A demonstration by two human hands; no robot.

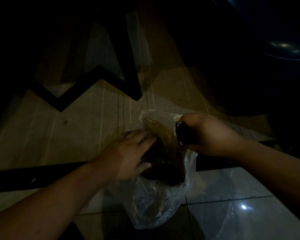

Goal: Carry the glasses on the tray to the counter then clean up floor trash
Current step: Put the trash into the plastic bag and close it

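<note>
One clear plastic bag (pixel 156 201) — thin, limp, slippery; take by rim. Right hand (pixel 210 134) clenches rim plus dark object (pixel 183 134); left hand (pixel 128 158) pushes trash (pixel 161 172) below rim — grip unclear.

Bare floor (pixel 87 122) lies open left of the plastic bag (pixel 156 201); dark frame (pixel 62 103) blocks beyond.
</note>
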